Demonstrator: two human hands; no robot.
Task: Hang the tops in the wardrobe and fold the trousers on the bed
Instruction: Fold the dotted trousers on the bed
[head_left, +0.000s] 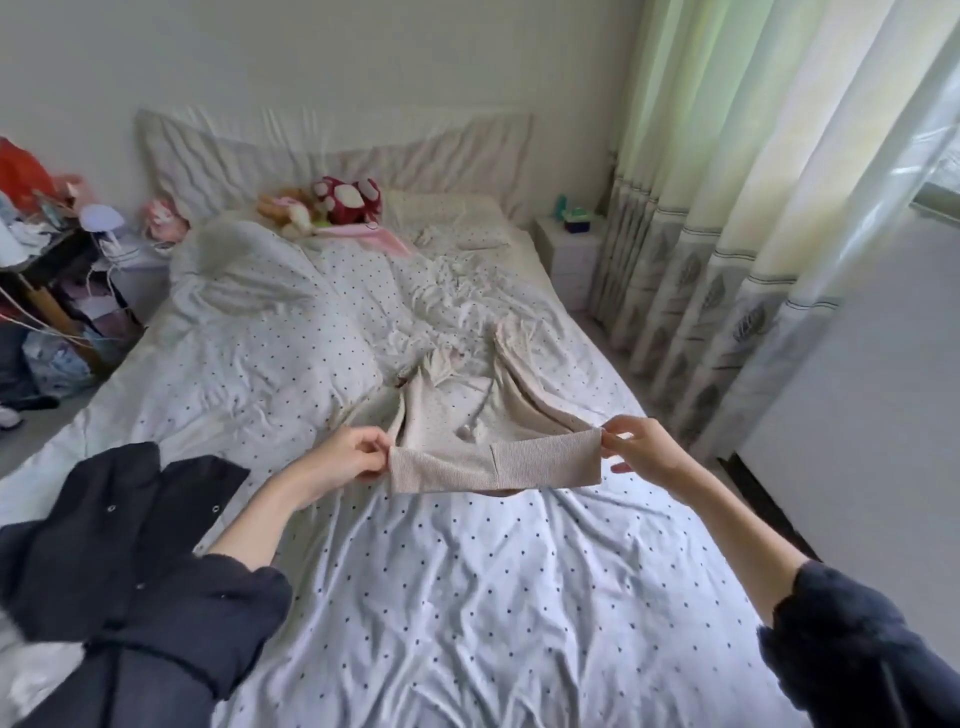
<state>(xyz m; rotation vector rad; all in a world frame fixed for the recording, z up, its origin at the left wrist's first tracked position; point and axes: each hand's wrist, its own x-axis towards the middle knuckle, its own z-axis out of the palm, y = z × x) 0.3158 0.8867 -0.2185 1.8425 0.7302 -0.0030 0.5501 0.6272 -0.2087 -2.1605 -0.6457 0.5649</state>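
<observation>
Hands first: the left hand (353, 454) pinches the left end of the ribbed waistband of the beige trousers (467, 415), and the right hand (636, 447) pinches the right end, stretching the band taut between them just above the bed (467, 597). Trouser legs trail away across the dotted sheet. Farther off, plush toys (332, 205) lie beside the pillow (447, 215); curtains (727, 208) hang on the right.

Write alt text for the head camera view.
A person's left hand and right hand pinch the two ends of the ribbed waistband of beige trousers, stretching it above a dotted bed sheet. A dark garment lies at left, plush toys by the headboard.
</observation>
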